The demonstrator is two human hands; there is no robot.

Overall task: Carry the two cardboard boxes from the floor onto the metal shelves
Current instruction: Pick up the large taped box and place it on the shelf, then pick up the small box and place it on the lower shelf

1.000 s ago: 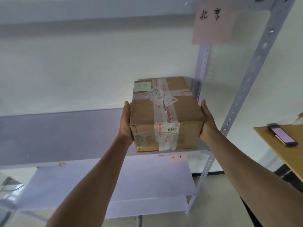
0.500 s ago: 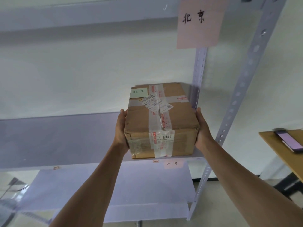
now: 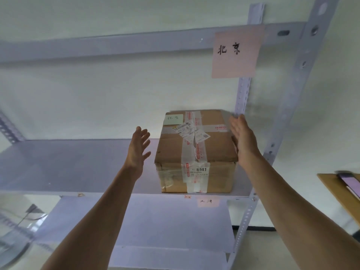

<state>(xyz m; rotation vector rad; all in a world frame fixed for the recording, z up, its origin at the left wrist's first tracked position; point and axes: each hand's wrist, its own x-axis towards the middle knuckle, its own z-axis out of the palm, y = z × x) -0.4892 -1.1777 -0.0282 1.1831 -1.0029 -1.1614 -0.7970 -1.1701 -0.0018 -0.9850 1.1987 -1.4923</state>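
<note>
A brown cardboard box (image 3: 196, 152), taped over and marked 6141, rests on the middle board of the pale metal shelves (image 3: 78, 168), near the right-hand post. My left hand (image 3: 138, 149) hovers a short way left of the box, fingers spread, holding nothing. My right hand (image 3: 243, 139) is open and flat at the box's right side; whether it touches the box is unclear. A second box is not in view.
A pink paper label (image 3: 236, 53) hangs from the upper shelf beam. A smaller pink label (image 3: 207, 201) sits under the box's board. A lower shelf board (image 3: 155, 227) lies below. At the right edge a wooden table (image 3: 339, 193) carries a phone (image 3: 350, 182).
The box went from being gripped at both sides to resting on the shelf board. Both hands have let go and opened, the left one moving away to the left.
</note>
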